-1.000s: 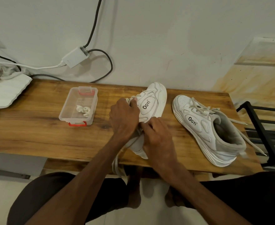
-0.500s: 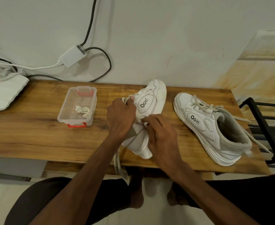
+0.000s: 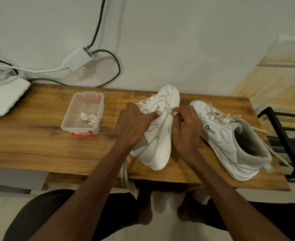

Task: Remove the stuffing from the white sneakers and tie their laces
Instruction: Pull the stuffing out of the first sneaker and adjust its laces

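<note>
Two white sneakers lie on the wooden table (image 3: 39,145). My left hand (image 3: 134,124) grips the left sneaker (image 3: 160,136) over its laced top, thumb pressed on its side; the shoe is tipped, sole facing right. Its loose laces (image 3: 126,176) hang over the table's front edge. Against that sole, my right hand (image 3: 185,127) has curled fingers pinching a small white bit (image 3: 173,113); I cannot tell whether it is stuffing or lace. The right sneaker (image 3: 230,141) rests on its sole nearby, laces untied and trailing right.
A clear plastic box (image 3: 73,117) with red clips holds a crumpled white wad (image 3: 89,118), left of the shoes. A white ribbed object (image 3: 4,100) sits at the far left. Cables and an adapter (image 3: 78,59) hang on the wall. A black metal rack (image 3: 286,134) stands at right.
The left sneaker has been tipped further, its sole turned more to the right. My right hand moved up from the shoe's opening to the sole side, with the white bit in its fingertips.
</note>
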`<state>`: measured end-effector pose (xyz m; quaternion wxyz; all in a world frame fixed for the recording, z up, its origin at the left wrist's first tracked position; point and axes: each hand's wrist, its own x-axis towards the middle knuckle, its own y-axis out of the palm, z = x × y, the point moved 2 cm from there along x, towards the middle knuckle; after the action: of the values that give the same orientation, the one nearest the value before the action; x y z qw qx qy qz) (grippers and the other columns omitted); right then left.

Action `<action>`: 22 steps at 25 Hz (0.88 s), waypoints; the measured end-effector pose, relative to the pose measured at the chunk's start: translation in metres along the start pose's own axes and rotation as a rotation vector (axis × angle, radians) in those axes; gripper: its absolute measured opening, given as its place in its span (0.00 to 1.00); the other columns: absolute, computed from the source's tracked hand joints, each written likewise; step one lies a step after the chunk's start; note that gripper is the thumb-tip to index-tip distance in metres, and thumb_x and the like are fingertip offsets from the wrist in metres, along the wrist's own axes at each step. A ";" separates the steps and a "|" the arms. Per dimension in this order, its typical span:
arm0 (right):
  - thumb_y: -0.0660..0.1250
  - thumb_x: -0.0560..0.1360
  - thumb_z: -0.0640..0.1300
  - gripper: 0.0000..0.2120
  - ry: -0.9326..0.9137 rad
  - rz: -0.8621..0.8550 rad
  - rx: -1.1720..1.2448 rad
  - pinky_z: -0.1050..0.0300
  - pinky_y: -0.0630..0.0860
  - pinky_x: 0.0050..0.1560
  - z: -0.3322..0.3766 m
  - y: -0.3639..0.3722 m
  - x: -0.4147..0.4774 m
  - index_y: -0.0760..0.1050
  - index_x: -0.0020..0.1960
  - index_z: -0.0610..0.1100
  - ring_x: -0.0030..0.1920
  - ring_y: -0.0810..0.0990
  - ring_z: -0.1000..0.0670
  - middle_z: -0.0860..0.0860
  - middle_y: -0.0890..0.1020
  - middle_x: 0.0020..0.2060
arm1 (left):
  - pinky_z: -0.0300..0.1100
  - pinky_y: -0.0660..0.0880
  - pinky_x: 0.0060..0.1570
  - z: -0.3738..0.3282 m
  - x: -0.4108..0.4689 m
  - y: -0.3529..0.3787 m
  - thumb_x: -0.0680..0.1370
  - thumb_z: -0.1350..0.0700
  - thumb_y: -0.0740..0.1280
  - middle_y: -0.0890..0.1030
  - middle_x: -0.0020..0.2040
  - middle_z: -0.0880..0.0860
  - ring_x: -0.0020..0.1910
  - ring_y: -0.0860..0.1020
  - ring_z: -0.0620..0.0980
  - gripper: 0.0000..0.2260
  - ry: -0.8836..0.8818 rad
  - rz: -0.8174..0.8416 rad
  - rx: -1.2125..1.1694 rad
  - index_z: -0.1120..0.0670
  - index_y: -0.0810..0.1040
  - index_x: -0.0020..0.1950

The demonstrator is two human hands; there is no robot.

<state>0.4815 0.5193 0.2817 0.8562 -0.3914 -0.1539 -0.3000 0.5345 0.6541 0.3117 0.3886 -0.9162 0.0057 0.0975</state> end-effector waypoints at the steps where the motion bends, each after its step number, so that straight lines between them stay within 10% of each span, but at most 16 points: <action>1: 0.63 0.74 0.30 0.07 0.044 -0.027 0.017 0.53 0.72 0.41 -0.002 0.002 0.013 0.78 0.46 0.40 0.43 0.76 0.49 0.48 0.79 0.42 | 0.53 0.77 0.55 -0.001 0.002 -0.002 0.63 0.33 0.74 0.79 0.58 0.54 0.56 0.77 0.56 0.39 -0.002 0.012 0.030 0.59 0.72 0.63; 11: 0.64 0.74 0.30 0.09 0.080 -0.053 0.039 0.75 0.67 0.44 -0.006 -0.001 0.024 0.80 0.49 0.39 0.43 0.78 0.50 0.47 0.80 0.43 | 0.48 0.74 0.57 -0.014 0.013 -0.003 0.62 0.32 0.74 0.77 0.64 0.50 0.62 0.75 0.53 0.42 0.214 0.118 0.278 0.47 0.68 0.71; 17: 0.67 0.68 0.30 0.14 -0.225 0.342 -0.071 0.61 0.66 0.43 0.015 0.007 0.018 0.81 0.51 0.40 0.45 0.75 0.48 0.45 0.80 0.44 | 0.45 0.76 0.50 -0.009 0.012 -0.002 0.69 0.38 0.71 0.82 0.58 0.49 0.55 0.79 0.52 0.28 0.258 0.074 0.254 0.45 0.74 0.67; 22: 0.69 0.63 0.29 0.18 -0.128 0.304 -0.261 0.56 0.65 0.41 0.005 0.023 0.059 0.80 0.52 0.38 0.45 0.75 0.43 0.42 0.77 0.45 | 0.46 0.76 0.52 -0.010 0.011 -0.005 0.65 0.35 0.73 0.81 0.58 0.48 0.56 0.79 0.51 0.33 0.243 0.079 0.237 0.45 0.75 0.67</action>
<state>0.5413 0.5119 0.3014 0.8221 -0.5360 -0.1071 -0.1593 0.5479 0.6512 0.3195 0.4864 -0.8680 0.1000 -0.0005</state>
